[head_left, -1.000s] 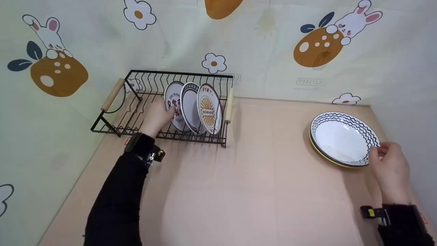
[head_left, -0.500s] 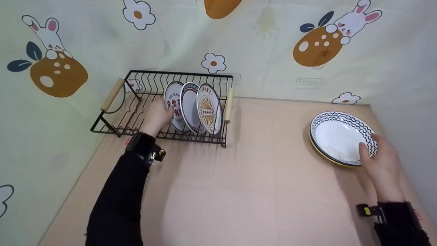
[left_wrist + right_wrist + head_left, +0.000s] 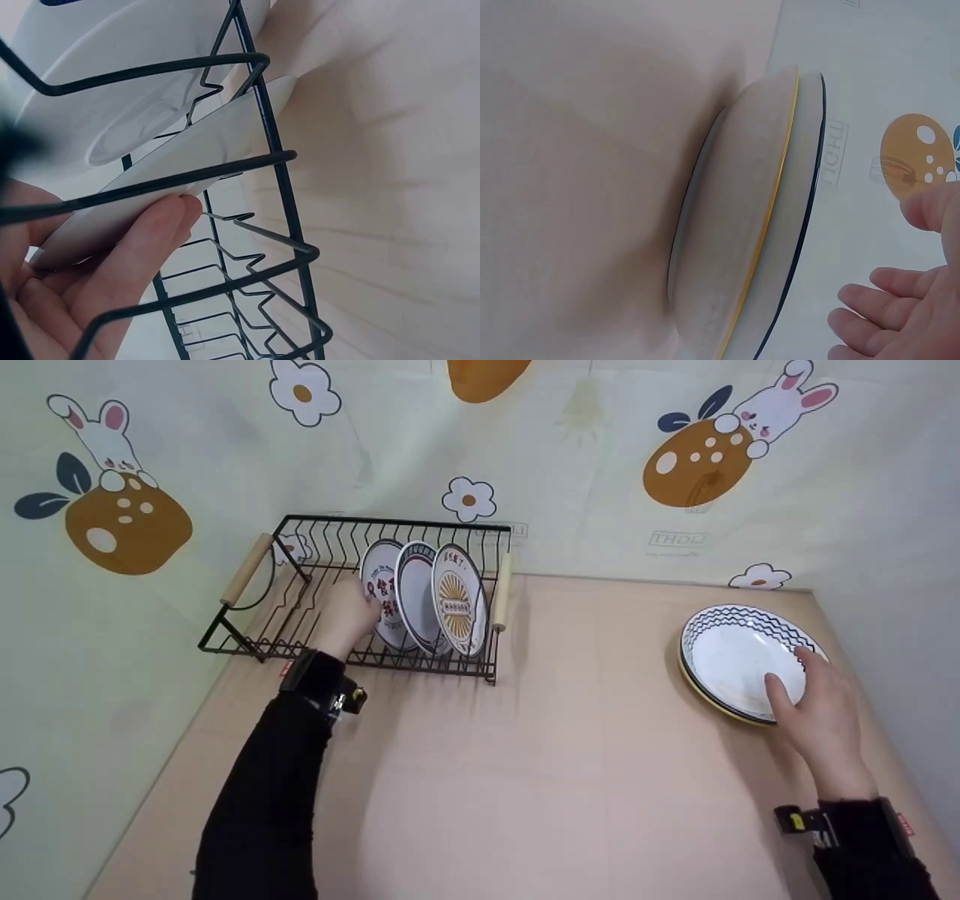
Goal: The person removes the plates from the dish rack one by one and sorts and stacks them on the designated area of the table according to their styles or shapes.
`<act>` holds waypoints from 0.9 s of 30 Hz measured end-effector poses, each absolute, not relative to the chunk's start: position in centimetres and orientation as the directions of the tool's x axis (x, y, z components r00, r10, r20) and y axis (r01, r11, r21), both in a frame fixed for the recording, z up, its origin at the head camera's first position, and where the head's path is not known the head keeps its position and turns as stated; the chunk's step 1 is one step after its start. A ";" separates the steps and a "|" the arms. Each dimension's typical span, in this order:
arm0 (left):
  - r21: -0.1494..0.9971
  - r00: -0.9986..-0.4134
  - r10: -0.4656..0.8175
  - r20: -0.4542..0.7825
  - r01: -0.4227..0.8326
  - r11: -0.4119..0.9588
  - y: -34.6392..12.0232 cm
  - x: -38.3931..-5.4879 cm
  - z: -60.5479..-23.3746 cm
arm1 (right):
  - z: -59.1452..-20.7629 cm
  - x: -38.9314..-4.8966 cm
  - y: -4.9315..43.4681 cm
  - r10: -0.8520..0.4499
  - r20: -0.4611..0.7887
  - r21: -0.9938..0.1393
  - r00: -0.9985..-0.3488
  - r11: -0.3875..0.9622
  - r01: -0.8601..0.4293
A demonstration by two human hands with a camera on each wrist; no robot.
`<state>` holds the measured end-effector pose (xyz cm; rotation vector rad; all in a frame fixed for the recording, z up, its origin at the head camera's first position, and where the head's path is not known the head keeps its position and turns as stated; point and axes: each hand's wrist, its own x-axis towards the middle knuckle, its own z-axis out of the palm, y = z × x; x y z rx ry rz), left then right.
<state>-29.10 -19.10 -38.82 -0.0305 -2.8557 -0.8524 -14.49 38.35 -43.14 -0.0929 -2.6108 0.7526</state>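
Note:
My left hand (image 3: pixel 346 611) grips the leftmost plate (image 3: pixel 390 622) in the black wire dish rack (image 3: pixel 420 666), its thumb on the printed face. In the left wrist view, curled fingers (image 3: pixel 154 229) lie against the white back of that plate (image 3: pixel 217 142). Over at the right, my right hand (image 3: pixel 823 720) hovers above the near right part of a white bowl (image 3: pixel 739 667) with black wavy lines along its rim. Its thumb and fingers are spread, with nothing between them. A yellow-rimmed dish (image 3: pixel 742 225) sits beneath the bowl, as the right wrist view shows.
Two more plates stand upright in the rack: a dark-rimmed one (image 3: pixel 420 600) and one with a yellow sunburst (image 3: pixel 456 589). Wooden handles (image 3: pixel 503 592) flank the rack. A printed cloth wall (image 3: pixel 577 472) rises behind the beige table (image 3: pixel 555 750).
My right hand has moved left from the bowl's right rim to over its near right part, and its fingers have spread. My left hand has stayed at the leftmost plate.

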 end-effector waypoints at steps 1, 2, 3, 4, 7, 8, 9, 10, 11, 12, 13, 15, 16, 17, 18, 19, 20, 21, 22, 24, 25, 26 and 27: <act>0.539 -0.985 -0.025 0.169 0.071 0.839 -19.1 -29.1 -38.9 | -43.1 -14.5 38.2 0.171 0.374 -0.521 -0.911 0.852 -0.054; 0.539 -0.985 -0.024 0.173 0.075 0.839 -19.1 -29.1 -38.9 | -43.1 -14.6 38.1 0.168 0.369 -0.521 -0.914 0.852 -0.053; 0.541 -0.984 -0.025 0.174 0.075 0.838 -19.1 -29.1 -38.9 | -43.1 -14.7 38.0 0.168 0.363 -0.520 -0.917 0.853 -0.050; 0.542 -0.984 -0.028 0.177 0.073 0.837 -19.1 -29.0 -38.9 | -43.0 -14.7 37.9 0.167 0.351 -0.520 -0.921 0.853 -0.044; 0.548 -0.981 -0.032 0.190 0.078 0.833 -19.0 -28.8 -38.9 | -43.0 -14.8 37.7 0.165 0.331 -0.522 -0.929 0.853 -0.035; 0.553 -0.981 -0.032 0.192 0.081 0.829 -19.0 -28.7 -38.9 | -42.9 -14.8 37.6 0.164 0.330 -0.523 -0.930 0.852 -0.036; 0.557 -0.979 -0.033 0.199 0.086 0.826 -19.0 -28.6 -38.9 | -42.9 -14.8 37.5 0.162 0.330 -0.525 -0.930 0.850 -0.038; 0.557 -0.977 -0.034 0.211 0.091 0.825 -19.0 -28.6 -38.9 | -42.9 -14.8 37.5 0.158 0.333 -0.526 -0.930 0.849 -0.044; 0.560 -0.975 -0.038 0.220 0.094 0.823 -19.0 -28.5 -38.8 | -42.9 -14.8 37.4 0.155 0.335 -0.528 -0.930 0.848 -0.049; 0.562 -0.972 -0.044 0.230 0.095 0.822 -19.0 -28.4 -38.8 | -42.9 -14.9 37.4 0.153 0.332 -0.529 -0.931 0.847 -0.050; 0.564 -0.969 -0.049 0.241 0.099 0.820 -19.0 -28.4 -38.8 | -42.9 -14.9 37.3 0.149 0.332 -0.530 -0.931 0.846 -0.053; 0.570 -0.964 -0.061 0.260 0.102 0.815 -19.1 -28.3 -38.7 | -42.9 -14.9 37.1 0.142 0.335 -0.529 -0.931 0.847 -0.061; 0.576 -0.960 -0.066 0.271 0.106 0.811 -19.1 -28.2 -38.6 | -42.8 -14.9 37.0 0.140 0.338 -0.527 -0.931 0.847 -0.064; 0.582 -0.957 -0.072 0.280 0.109 0.806 -19.2 -28.2 -38.5 | -42.8 -14.9 36.9 0.137 0.341 -0.526 -0.930 0.848 -0.068; 0.583 -0.953 -0.075 0.294 0.116 0.804 -19.2 -28.1 -38.5 | -42.8 -14.9 36.8 0.135 0.343 -0.526 -0.929 0.848 -0.071; 0.582 -0.948 -0.077 0.307 0.123 0.804 -19.2 -28.0 -38.4 | -42.7 -14.9 36.7 0.134 0.343 -0.527 -0.930 0.847 -0.072; 0.583 -0.944 -0.080 0.321 0.130 0.802 -19.2 -28.0 -38.4 | -42.7 -14.9 36.6 0.134 0.343 -0.527 -0.930 0.847 -0.073; 0.579 -0.938 -0.083 0.337 0.136 0.804 -19.3 -27.9 -38.3 | -42.7 -14.9 36.5 0.133 0.340 -0.528 -0.931 0.846 -0.072; 0.578 -0.933 -0.088 0.349 0.140 0.804 -19.4 -27.9 -38.3 | -42.7 -15.0 36.4 0.133 0.336 -0.529 -0.932 0.846 -0.070; 0.565 -0.920 -0.099 0.378 0.145 0.812 -19.5 -27.7 -38.2 | -42.7 -15.0 36.2 0.133 0.331 -0.530 -0.934 0.845 -0.068; 0.564 -0.916 -0.101 0.388 0.149 0.812 -19.6 -27.7 -38.1 | -42.7 -15.1 36.1 0.132 0.330 -0.531 -0.935 0.845 -0.068; 0.567 -0.912 -0.107 0.396 0.151 0.810 -19.7 -27.6 -38.0 | -42.7 -15.1 36.0 0.131 0.333 -0.531 -0.934 0.845 -0.071; 0.570 -0.909 -0.113 0.400 0.150 0.808 -19.8 -27.5 -38.0 | -42.7 -15.1 35.9 0.128 0.341 -0.532 -0.931 0.843 -0.078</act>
